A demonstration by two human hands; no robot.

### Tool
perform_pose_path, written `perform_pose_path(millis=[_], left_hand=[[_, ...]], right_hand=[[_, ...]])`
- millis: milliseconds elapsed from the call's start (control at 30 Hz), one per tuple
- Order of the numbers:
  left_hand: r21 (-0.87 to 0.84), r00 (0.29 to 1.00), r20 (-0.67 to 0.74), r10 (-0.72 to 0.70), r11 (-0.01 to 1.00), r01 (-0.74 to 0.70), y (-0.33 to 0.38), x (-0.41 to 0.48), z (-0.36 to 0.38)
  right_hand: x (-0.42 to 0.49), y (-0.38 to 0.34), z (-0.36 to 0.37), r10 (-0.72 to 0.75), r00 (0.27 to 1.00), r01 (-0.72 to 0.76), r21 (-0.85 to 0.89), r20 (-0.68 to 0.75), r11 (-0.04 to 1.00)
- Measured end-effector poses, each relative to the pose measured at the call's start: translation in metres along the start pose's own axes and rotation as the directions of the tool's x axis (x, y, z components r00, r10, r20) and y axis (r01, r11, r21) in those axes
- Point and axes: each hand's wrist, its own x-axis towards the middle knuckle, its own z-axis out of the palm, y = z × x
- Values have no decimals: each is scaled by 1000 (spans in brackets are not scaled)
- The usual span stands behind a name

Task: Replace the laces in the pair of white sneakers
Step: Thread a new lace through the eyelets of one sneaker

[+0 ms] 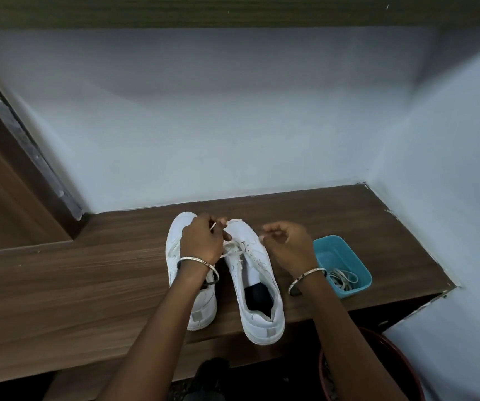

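Observation:
Two white sneakers stand side by side on the wooden table, toes pointing away from me. The left sneaker (175, 256) is partly covered by my left forearm. The right sneaker (257, 287) has a white lace (234, 250) threaded through its lower eyelets only. My left hand (201, 241) pinches one lace end above the toe area. My right hand (289, 244) pinches the other lace end just right of the shoe. A silver bangle sits on each wrist.
A teal plastic tub (346, 256) holding a bundle of white laces (341, 277) stands right of the shoes. White walls close in behind and to the right. The wooden table (88, 279) stretches left. A dark red bin (398, 369) sits below the table edge.

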Motion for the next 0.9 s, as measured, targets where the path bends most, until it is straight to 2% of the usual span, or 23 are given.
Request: perform_pose_path(millis=[67,133,233,300,400,500,733,900], left_hand=[[1,997,-21,-77,997,77,-5,2,12],[38,993,21,-115,993,114,-8,4,26],[67,990,101,-98,993,92,-6,3,38],[122,985,150,-80,991,62,-8,7,46],[255,971,225,-84,967,24,-17,10,50],[326,966,251,-57,945,-29,-25,9,53],[241,979,204,7,969,-57,-26,14,59],[265,978,204,-36,964,-19,-21,22,64]], right_hand=[[1,7,12,95,985,-68,-180,142,981],[0,9,24,139,965,-49,-368,223,929],[-3,6,39,70,979,55,-584,190,810],[1,8,47,46,993,31,-631,106,775],[3,11,51,53,999,-43,-627,-4,778],[6,16,48,61,997,-79,-584,-50,808],[6,23,32,120,990,-138,-389,-71,911],[8,25,25,147,988,-152,-330,-42,932]])
